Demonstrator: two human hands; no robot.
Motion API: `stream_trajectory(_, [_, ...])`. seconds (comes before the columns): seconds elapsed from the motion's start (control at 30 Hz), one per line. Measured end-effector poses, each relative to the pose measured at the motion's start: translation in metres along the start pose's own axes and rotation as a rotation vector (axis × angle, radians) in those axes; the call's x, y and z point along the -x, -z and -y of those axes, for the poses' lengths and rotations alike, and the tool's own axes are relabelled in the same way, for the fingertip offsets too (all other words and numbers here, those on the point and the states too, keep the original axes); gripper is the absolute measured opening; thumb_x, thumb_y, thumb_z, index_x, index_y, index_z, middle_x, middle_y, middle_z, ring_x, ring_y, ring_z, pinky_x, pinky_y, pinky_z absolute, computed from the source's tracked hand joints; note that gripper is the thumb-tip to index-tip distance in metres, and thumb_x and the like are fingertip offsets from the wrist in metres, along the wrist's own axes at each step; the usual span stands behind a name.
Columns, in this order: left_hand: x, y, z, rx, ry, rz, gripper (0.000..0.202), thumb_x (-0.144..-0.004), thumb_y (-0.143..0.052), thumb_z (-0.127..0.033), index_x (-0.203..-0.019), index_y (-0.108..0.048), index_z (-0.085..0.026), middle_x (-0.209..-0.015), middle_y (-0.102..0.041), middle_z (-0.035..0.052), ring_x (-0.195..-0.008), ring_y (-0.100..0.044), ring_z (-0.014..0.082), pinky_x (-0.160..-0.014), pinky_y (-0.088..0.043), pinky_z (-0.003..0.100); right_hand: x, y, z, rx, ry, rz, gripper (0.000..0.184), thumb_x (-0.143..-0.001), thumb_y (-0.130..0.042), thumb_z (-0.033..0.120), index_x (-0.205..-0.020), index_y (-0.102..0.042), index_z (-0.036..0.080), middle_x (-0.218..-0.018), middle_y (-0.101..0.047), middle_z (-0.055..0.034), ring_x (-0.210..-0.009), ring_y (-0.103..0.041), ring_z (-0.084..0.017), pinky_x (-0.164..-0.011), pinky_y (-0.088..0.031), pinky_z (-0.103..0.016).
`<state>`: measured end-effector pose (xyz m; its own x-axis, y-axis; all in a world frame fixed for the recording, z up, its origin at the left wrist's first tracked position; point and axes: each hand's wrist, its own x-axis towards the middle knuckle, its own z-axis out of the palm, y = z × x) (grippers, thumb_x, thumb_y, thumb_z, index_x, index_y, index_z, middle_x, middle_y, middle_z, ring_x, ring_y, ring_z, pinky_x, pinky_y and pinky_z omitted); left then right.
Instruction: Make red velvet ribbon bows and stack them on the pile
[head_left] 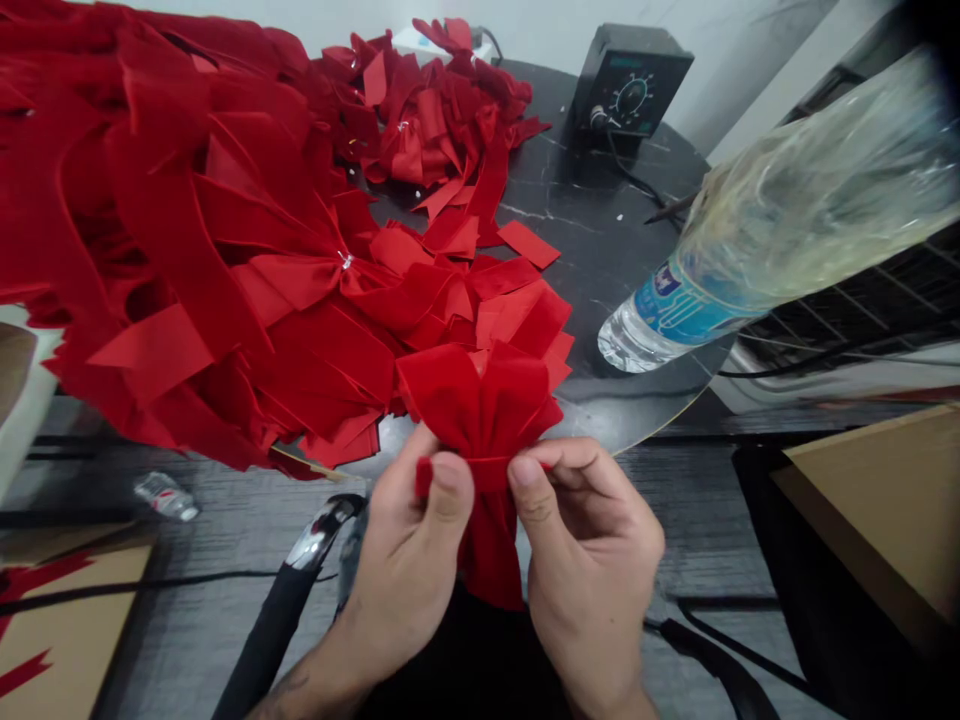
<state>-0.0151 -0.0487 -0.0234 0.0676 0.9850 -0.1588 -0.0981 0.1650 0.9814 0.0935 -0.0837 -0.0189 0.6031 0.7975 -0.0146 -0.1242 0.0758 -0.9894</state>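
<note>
A red velvet bow (480,410), just off the edge of the black tabletop (600,250), is getting pinched firmly at its band by the left hand (409,560) and right hand (592,560), its folds risking springing loose if either pinch slackens.

Round black marble-look tabletop (600,230), white-veined, with a thin pale edge at the front. On top, a great mass of red velvet bows (225,260) spilling past the left side, and a smaller heap of the same bows (442,110) toward the back. Just beside them, a loose red velvet strip (529,244). Toward the right, a clear plastic water bottle (675,310) with a blue label. At the back, a black control box (630,85) with a round dial, and its black cable (637,180).

Lower down, grey wood-grain floor (675,520), with a small crumpled plastic packet (166,496), a thin black wire (150,578), a cardboard sheet (75,630) bearing red scraps, and a cardboard box (877,500).
</note>
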Motion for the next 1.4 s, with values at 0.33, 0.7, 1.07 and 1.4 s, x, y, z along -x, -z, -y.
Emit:
stream_trajectory(0.33, [-0.005, 0.004, -0.021, -0.039, -0.230, -0.111, 0.022, -0.090, -0.089, -0.011, -0.084, -0.074, -0.026, -0.094, -0.082, -0.0056, -0.092, -0.077, 0.0117, -0.090, -0.063, 0.021, 0.002, -0.001, -0.008, 0.059, 0.086, -0.048, 0.009, -0.097, -0.082, 0.021, -0.091, -0.076, 0.024, -0.079, -0.073, 0.0044, -0.072, -0.069, -0.011, -0.069, -0.058, -0.022])
stream_trajectory(0.7, [-0.001, 0.011, -0.022, 0.087, -0.013, -0.090, 0.024, -0.086, -0.094, -0.015, -0.080, -0.072, -0.024, -0.094, -0.083, -0.0040, -0.081, -0.079, 0.0106, -0.077, -0.065, 0.016, 0.000, 0.007, -0.006, -0.073, -0.012, -0.006, 0.008, -0.094, -0.087, 0.022, -0.091, -0.081, 0.027, -0.082, -0.079, 0.0054, -0.074, -0.073, -0.009, -0.071, -0.060, -0.017])
stream_trajectory(1.07, [-0.013, -0.002, -0.008, 0.161, -0.078, -0.052, 0.034, -0.075, -0.099, -0.013, -0.099, -0.080, -0.027, -0.096, -0.073, -0.0018, -0.086, -0.069, 0.0129, -0.081, -0.060, 0.022, -0.006, 0.014, -0.007, -0.145, -0.041, 0.056, 0.009, -0.092, -0.090, 0.022, -0.092, -0.083, 0.027, -0.081, -0.079, 0.0041, -0.071, -0.073, -0.011, -0.067, -0.059, -0.019])
stream_trajectory(1.4, [-0.004, 0.016, -0.021, 0.193, 0.199, 0.223, 0.023, -0.083, -0.095, -0.015, -0.103, -0.088, -0.026, -0.090, -0.083, 0.0031, -0.081, -0.078, 0.0201, -0.076, -0.065, 0.030, -0.023, 0.013, 0.003, -0.068, 0.085, 0.276, 0.016, -0.088, -0.091, 0.012, -0.091, -0.086, 0.027, -0.093, -0.079, 0.0010, -0.086, -0.073, -0.016, -0.081, -0.061, -0.031])
